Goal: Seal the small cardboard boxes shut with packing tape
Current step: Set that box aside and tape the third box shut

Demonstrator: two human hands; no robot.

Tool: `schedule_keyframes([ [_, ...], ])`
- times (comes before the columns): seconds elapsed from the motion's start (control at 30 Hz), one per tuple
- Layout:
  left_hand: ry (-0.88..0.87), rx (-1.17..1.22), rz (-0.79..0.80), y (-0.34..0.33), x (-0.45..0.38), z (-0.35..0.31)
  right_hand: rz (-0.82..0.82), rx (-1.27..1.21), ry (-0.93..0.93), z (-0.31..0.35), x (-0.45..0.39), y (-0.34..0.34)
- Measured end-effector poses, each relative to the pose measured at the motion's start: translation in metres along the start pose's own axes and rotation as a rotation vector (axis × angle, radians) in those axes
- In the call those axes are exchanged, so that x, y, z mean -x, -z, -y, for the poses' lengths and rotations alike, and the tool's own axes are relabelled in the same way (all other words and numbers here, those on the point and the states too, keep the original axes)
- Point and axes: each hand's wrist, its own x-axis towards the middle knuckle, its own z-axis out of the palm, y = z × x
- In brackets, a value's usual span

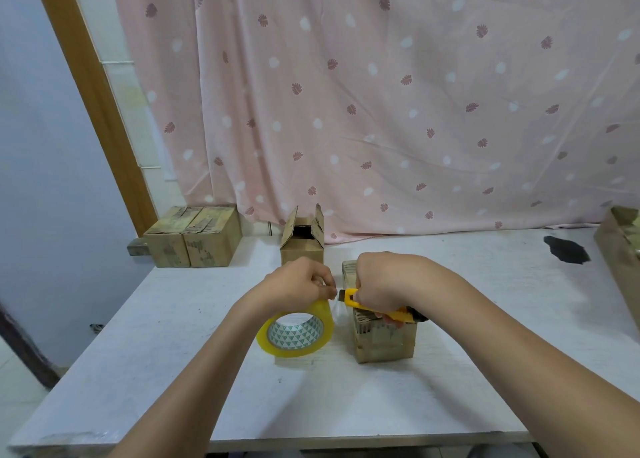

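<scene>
my left hand [300, 281] grips the top of the roll of clear packing tape [295, 333], which stands on edge on the white table [145, 336], fingers curled over it and pinching near the free end; this hold appears meant to keep the short stretch of tape [335, 307] taut toward the box. my right hand [381, 281] is closed around a yellow utility knife [375, 308], its tip pointing left at that stretch, just beside my left fingertips; the position suggests a cut to free the roll. the small cardboard box being sealed [382, 341] sits directly under my right hand, touching or nearly touching it, and just right of the roll. its top is mostly hidden, so i cannot tell how fully it is taped. an open-flapped box [302, 246] stands just behind my hands, apparently not yet sealed. two closed boxes [192, 237] rest well apart at the far left corner, before a pink leaf-print curtain [381, 93].
</scene>
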Motion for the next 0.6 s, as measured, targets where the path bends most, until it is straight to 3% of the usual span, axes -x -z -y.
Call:
schedule_keyframes([
  [0.13, -0.003, -0.016, -0.003, -0.001, 0.0, -0.001, 0.025, 0.107, -0.002, 0.007, 0.002, 0.007],
  [0.6, 0.027, -0.037, -0.015, -0.003, 0.0, -0.003, 0.191, 0.078, -0.091, 0.01, -0.017, 0.017],
])
